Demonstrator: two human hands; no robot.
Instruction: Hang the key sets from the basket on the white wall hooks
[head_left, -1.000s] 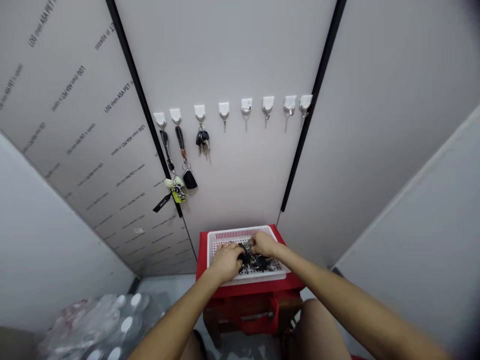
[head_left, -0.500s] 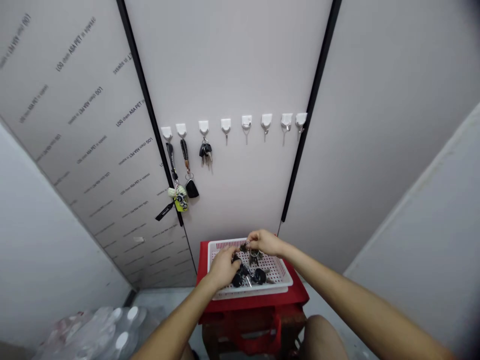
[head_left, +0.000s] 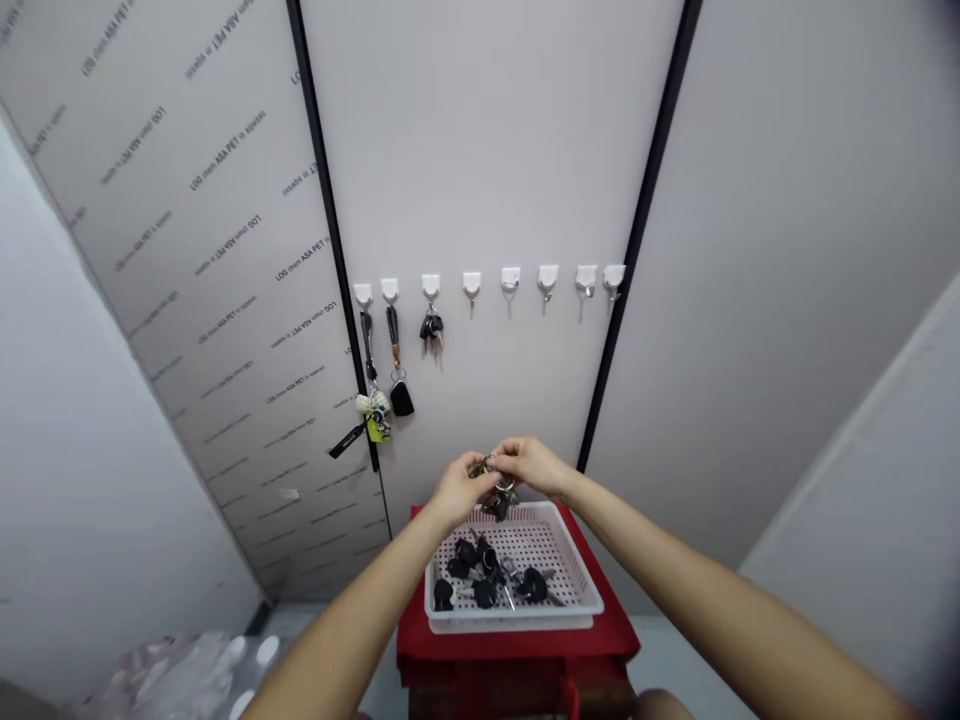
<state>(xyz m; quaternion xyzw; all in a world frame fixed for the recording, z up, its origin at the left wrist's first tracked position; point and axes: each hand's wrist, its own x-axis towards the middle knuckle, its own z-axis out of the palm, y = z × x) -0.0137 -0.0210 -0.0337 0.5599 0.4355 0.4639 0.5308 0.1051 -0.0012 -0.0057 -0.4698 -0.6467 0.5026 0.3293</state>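
Note:
A bunch of keys (head_left: 501, 500) on a metal ring hangs between my two hands, just above the far rim of a white plastic basket (head_left: 517, 622). My left hand (head_left: 459, 492) grips the bunch from the left, fingers closed. From the right, my right hand (head_left: 531, 466) pinches the ring at the top. Several black-headed keys (head_left: 487, 575) lie loose in the basket below. On the wall, a bunch of keys (head_left: 433, 328) hangs from the third hook from the left, with other keyrings on the two hooks beside it.
A row of white adhesive hooks (head_left: 511, 277) runs across the wall panel between two black strips (head_left: 637, 230). The basket stands on a red-covered stool (head_left: 615, 625). Plastic-wrapped bottles (head_left: 195, 680) are on the floor at lower left. Walls close in on both sides.
Both hands have risen out of the basket, lifting the bunch of keys above its far rim. The camera view has shifted, so the hooks appear lower and further right.

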